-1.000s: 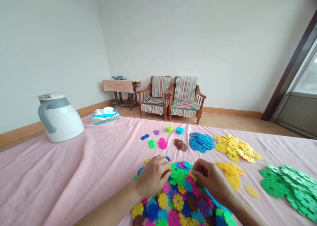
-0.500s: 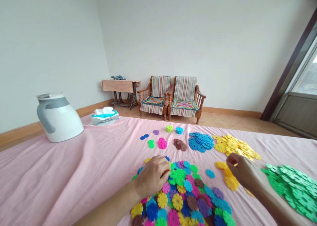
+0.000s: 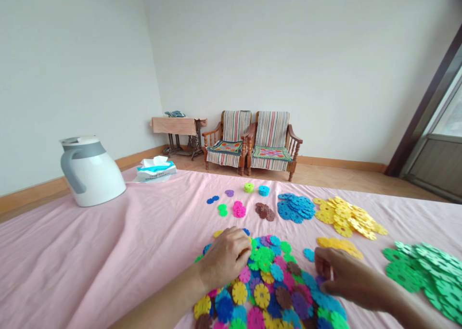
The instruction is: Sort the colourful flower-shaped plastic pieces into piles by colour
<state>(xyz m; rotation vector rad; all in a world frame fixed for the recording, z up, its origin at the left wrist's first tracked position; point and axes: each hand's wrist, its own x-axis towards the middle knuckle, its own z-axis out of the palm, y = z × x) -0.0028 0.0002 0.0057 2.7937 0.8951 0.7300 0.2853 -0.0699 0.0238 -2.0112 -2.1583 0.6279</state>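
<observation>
A heap of mixed-colour flower-shaped discs [image 3: 262, 295] lies on the pink cloth at the bottom middle. My left hand [image 3: 228, 253] rests over the heap's upper left, fingers curled; whatever they hold is hidden. At the heap's right edge, my right hand [image 3: 335, 273] has thumb and forefinger apart beside a purple disc, with nothing visible held. Just behind it lie loose yellow discs [image 3: 339, 245] and a single light blue disc [image 3: 309, 255]. Farther back are a blue pile [image 3: 296, 208] and a yellow pile [image 3: 348, 216]; a green pile [image 3: 426, 273] is at the right.
Small groups of pink [image 3: 238, 209], brown [image 3: 264, 211], lime [image 3: 249, 188] and light blue discs [image 3: 263, 191] sit beyond the heap. A white jug [image 3: 96, 175] and a tissue box [image 3: 156, 170] stand at the left. Two chairs are behind the cloth's far edge.
My right hand has moved left and down from the yellow discs to the heap's right edge. My left hand has stayed over the heap. The view has shifted slightly.
</observation>
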